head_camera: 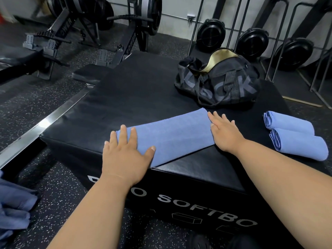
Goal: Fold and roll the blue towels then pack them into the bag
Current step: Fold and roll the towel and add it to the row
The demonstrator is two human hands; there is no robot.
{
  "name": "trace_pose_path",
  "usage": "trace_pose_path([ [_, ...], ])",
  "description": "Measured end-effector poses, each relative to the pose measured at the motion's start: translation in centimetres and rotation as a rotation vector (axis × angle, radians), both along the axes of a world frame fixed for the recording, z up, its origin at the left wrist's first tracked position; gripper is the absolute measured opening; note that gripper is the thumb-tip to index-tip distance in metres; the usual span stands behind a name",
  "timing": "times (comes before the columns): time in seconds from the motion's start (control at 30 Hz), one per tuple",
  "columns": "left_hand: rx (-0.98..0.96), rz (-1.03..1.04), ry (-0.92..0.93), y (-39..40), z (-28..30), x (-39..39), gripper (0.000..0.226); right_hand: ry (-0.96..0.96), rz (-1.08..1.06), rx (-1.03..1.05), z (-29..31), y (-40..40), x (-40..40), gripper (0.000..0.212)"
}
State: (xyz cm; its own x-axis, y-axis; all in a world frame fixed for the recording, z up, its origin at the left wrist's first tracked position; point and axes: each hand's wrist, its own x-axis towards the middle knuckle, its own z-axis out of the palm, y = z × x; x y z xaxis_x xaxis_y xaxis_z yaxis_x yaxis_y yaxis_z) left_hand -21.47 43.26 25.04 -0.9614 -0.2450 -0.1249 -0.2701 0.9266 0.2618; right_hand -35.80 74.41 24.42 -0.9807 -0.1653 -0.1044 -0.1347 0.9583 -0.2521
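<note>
A blue towel (172,135) lies folded into a long strip on top of the black soft box (136,94). My left hand (125,151) presses flat on the strip's near-left end, fingers straight and spread. At the strip's right end my right hand (224,130) lies flat, fingers straight. Two rolled blue towels (294,135) lie side by side on the box to the right of my right hand. A black duffel bag (219,83) stands at the far right of the box, its top unzipped and showing a gold lining.
More blue towels (12,207) are heaped on the speckled floor at the lower left. Rowing machines (86,33) stand beyond the box to the left, with a metal rail (43,124) along its left side. Black fans and metal racks (251,38) line the back wall.
</note>
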Motion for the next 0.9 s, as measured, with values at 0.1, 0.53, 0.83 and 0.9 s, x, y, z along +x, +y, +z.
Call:
trace_pose_path([
  [0.1,-0.015,0.037,0.02,0.1,0.4,0.2,0.092,-0.012,0.008,0.012,0.1,-0.7,-1.6,0.057],
  [0.53,0.101,0.164,0.242,-2.8,0.9,0.3,0.05,-0.057,0.082,-0.003,1.1,-3.1,-6.3,0.054],
  [0.83,0.245,0.144,0.168,-4.4,1.5,0.1,0.068,0.245,0.195,0.0,0.3,-5.5,-1.9,0.078],
  [0.9,0.263,0.145,0.155,-4.4,1.6,0.1,0.072,0.143,0.268,0.027,0.1,-7.5,0.5,0.088],
])
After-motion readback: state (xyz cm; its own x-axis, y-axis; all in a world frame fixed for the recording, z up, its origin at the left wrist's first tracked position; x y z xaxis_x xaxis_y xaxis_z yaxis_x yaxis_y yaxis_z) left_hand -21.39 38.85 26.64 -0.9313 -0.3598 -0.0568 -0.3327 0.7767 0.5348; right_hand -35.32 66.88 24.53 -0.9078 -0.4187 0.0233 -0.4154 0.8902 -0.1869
